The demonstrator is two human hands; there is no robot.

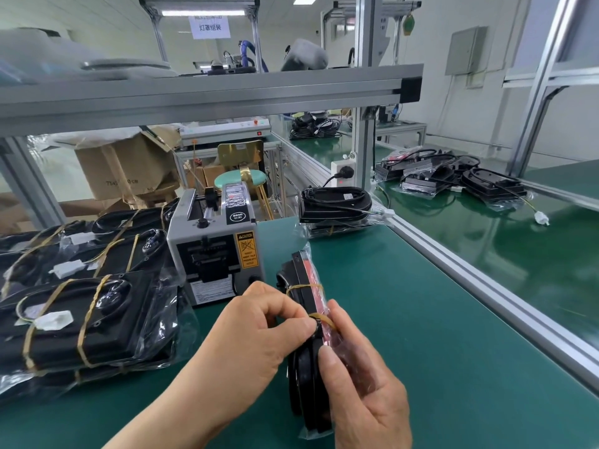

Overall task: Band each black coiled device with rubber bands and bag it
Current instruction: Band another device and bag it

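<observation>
Black hard-plastic coiled device (303,319), on edge, 6 o'clock on green mat (421,319) | left hand (256,335) pinching tan rubber band (324,317) | right hand (363,384) gripping device's crinkled clear bag (327,338) | lower end hidden.

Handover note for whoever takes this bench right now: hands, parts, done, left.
Left hand: pinching the near rubber band on the held device.
Right hand: gripping that device, stood on edge on the green mat.
Done: far band is on; banded units piled left, bagged ones behind.
Left: seat the near band; whether the held unit is bagged is unclear.
</observation>
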